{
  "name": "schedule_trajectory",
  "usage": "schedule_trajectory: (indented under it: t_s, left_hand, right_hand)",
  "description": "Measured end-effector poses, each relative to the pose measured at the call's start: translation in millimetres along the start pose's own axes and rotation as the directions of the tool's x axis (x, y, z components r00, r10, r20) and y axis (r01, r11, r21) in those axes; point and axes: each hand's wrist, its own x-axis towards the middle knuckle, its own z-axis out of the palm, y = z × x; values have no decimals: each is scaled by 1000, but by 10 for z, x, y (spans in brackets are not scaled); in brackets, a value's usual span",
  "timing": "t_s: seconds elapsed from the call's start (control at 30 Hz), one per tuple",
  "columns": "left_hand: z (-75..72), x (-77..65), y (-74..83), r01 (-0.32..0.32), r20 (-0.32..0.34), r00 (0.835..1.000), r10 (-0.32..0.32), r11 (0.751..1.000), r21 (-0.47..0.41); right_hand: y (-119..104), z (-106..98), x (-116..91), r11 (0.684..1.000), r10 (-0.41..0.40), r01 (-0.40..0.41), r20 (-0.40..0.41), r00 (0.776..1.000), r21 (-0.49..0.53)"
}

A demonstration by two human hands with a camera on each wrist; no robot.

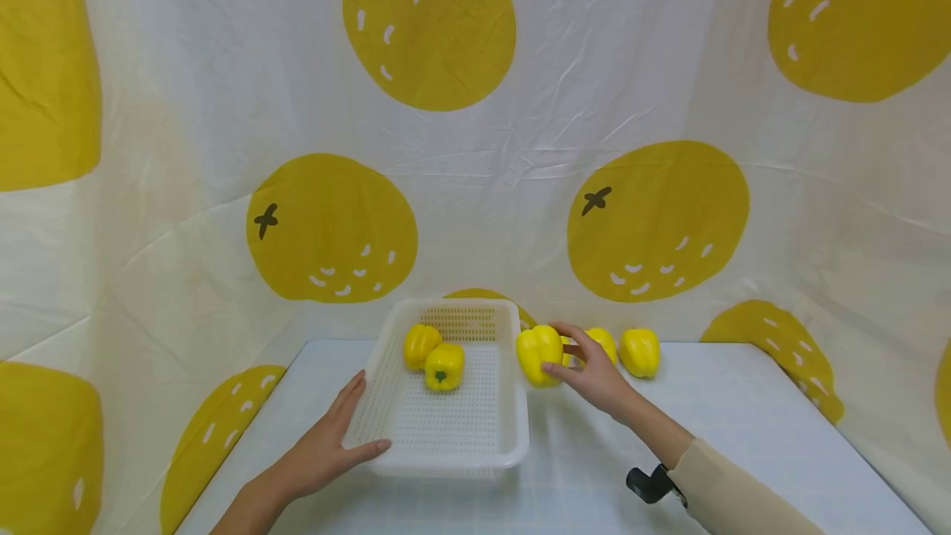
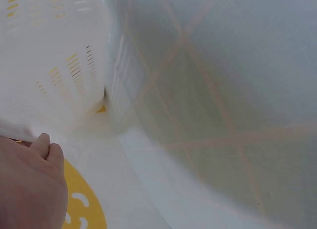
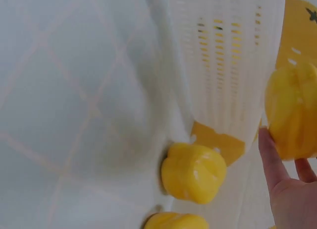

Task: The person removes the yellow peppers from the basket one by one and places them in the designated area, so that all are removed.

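My right hand (image 1: 590, 370) holds a yellow bell pepper (image 1: 538, 356) between thumb and fingers, raised just outside the basket's right rim. The same bell pepper (image 3: 294, 110) shows above the fingers (image 3: 273, 162) in the right wrist view. A white perforated plastic basket (image 1: 522, 428) stands on the table, with two yellow bell peppers (image 1: 444, 367) touching in its far left part. At the near left of the basket, my left hand (image 1: 315, 444) grips the rim, thumb over the edge and fingers along the outer side. The left wrist view shows that hand (image 2: 32, 182) against the rim.
More yellow bell peppers stand right of the basket, partly behind my right hand; the rightmost bell pepper (image 1: 640, 352) is in full view. A pale checked cloth covers the table (image 1: 594, 469). Behind it hangs a white curtain (image 1: 505, 130) with big yellow fruit prints.
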Motion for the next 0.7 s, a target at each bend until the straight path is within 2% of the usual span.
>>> schedule_trajectory:
  t_s: [0.4,0.7]
  left_hand:
    - [-3,3,-11,1,5,1000,-1,1000,-3]
    - [-4,14,0,8,12,1000,-8,1000,-6]
  right_hand:
    - [325,34,-215,994,107,-108,-21,994,-36]
    - [528,92,-317,995,82,-83,-22,996,-62]
